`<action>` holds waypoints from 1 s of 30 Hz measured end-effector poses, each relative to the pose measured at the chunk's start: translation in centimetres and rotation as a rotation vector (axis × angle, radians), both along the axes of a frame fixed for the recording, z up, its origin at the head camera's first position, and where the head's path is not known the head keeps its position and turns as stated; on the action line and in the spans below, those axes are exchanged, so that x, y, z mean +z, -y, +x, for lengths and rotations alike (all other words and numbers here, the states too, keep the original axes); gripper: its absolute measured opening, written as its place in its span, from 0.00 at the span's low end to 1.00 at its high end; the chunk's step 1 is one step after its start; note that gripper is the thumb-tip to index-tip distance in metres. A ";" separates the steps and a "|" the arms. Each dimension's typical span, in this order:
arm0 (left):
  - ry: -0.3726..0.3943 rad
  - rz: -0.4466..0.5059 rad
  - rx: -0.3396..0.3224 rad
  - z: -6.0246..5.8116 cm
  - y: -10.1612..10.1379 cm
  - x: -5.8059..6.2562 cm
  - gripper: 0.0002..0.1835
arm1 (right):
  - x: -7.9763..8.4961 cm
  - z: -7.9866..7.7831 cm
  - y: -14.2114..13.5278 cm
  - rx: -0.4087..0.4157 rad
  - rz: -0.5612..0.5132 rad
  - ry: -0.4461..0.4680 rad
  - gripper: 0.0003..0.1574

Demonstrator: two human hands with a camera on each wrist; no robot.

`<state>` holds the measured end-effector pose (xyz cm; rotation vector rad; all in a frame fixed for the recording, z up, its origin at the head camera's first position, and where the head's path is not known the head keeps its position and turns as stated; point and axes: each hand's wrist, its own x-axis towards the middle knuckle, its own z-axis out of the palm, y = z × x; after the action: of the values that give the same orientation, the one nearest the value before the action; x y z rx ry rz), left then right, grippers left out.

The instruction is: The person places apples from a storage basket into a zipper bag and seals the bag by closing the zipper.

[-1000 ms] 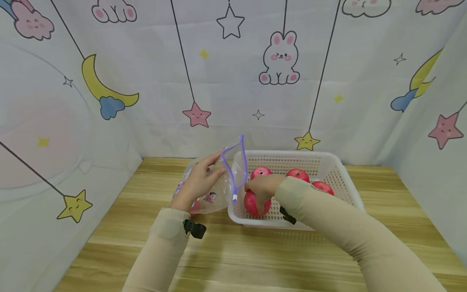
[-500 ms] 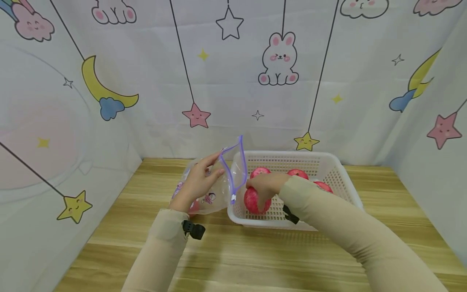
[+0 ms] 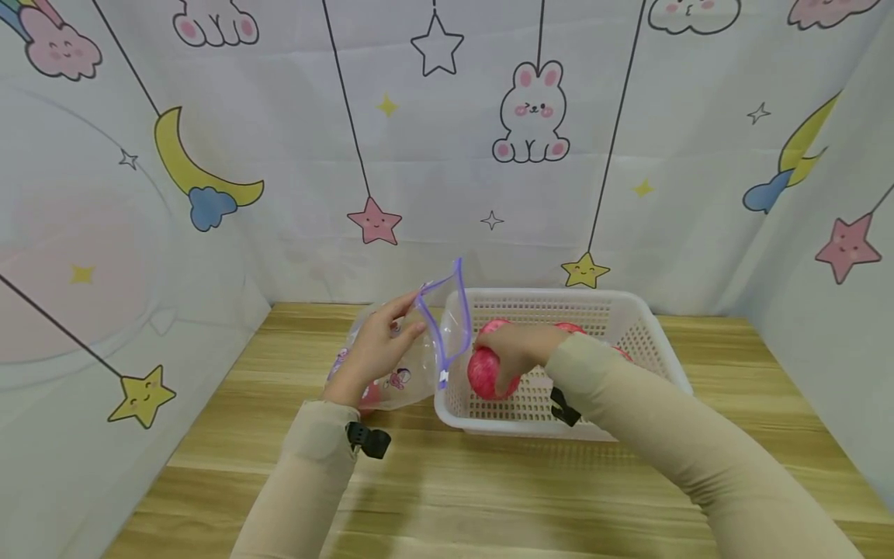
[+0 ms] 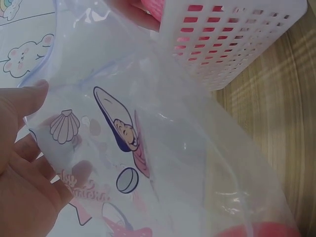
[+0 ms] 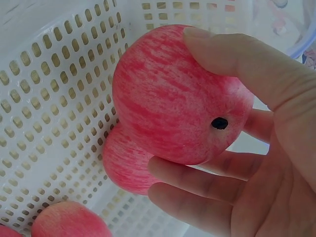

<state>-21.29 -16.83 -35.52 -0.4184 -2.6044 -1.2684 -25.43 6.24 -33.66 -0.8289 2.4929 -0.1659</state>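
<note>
My left hand (image 3: 377, 341) holds a clear zip bag (image 4: 163, 148) with a purple zip edge and printed cartoon figures. The bag's mouth gapes toward the basket, and the thumb lies near the zip edge. Something red shows through the bag's bottom (image 4: 261, 230). My right hand (image 3: 520, 349) grips a red apple (image 5: 173, 94) inside the white basket, thumb on top and fingers curled beneath. In the right wrist view a second apple (image 5: 126, 160) sits right behind the gripped one.
The white perforated basket (image 3: 559, 427) stands on the wooden table (image 3: 475, 497), close to the bag's mouth. More apples (image 5: 71, 219) lie inside it. Behind hangs a white curtain (image 3: 307, 186) with cartoon prints.
My right hand has lifted the apple slightly within the basket. The left hand and the bag have barely shifted.
</note>
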 end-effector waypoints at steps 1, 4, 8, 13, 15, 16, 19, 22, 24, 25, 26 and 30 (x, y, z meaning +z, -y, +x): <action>-0.003 0.001 -0.002 0.0 0.0 0.0 0.27 | 0.0 0.0 -0.1 0.002 -0.004 -0.006 0.52; -0.007 0.003 -0.004 0.1 0.0 0.1 0.27 | -0.1 -0.1 -0.2 0.001 -0.028 -0.008 0.52; -0.004 0.003 -0.002 0.1 0.0 0.2 0.27 | -0.1 -0.2 -0.5 -0.006 -0.057 -0.008 0.53; -0.001 0.001 -0.003 0.2 0.0 0.3 0.27 | -0.2 -0.4 -0.8 -0.013 -0.093 -0.007 0.53; -0.001 -0.001 -0.004 0.2 0.0 0.3 0.27 | -0.2 -0.4 -0.9 -0.012 -0.115 -0.006 0.52; -0.001 -0.001 -0.003 0.2 0.0 0.3 0.27 | -0.2 -0.5 -1.0 -0.011 -0.122 -0.007 0.52; 0.000 0.000 -0.003 0.3 -0.1 0.3 0.27 | -0.2 -0.5 -1.2 -0.012 -0.148 -0.010 0.51; 0.005 0.003 -0.003 0.3 -0.1 0.3 0.27 | 0.0 -0.5 -1.4 -0.014 -0.171 -0.007 0.51; 0.009 0.004 -0.003 0.2 0.0 0.2 0.27 | 0.1 -0.4 -1.5 -0.014 -0.186 -0.005 0.51; 0.010 0.003 -0.003 0.2 0.0 0.1 0.28 | 0.2 -0.4 -1.5 -0.011 -0.193 -0.007 0.51; 0.011 0.003 -0.003 0.2 0.0 0.1 0.28 | 0.3 -0.4 -1.6 -0.012 -0.195 -0.009 0.51; 0.009 -0.004 -0.003 0.2 0.0 0.0 0.28 | 0.4 -0.4 -1.8 -0.026 -0.210 -0.016 0.51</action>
<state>-21.13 -16.86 -35.50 -0.4184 -2.6147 -1.2697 -25.78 8.03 -33.23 -0.8845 2.5315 -0.4380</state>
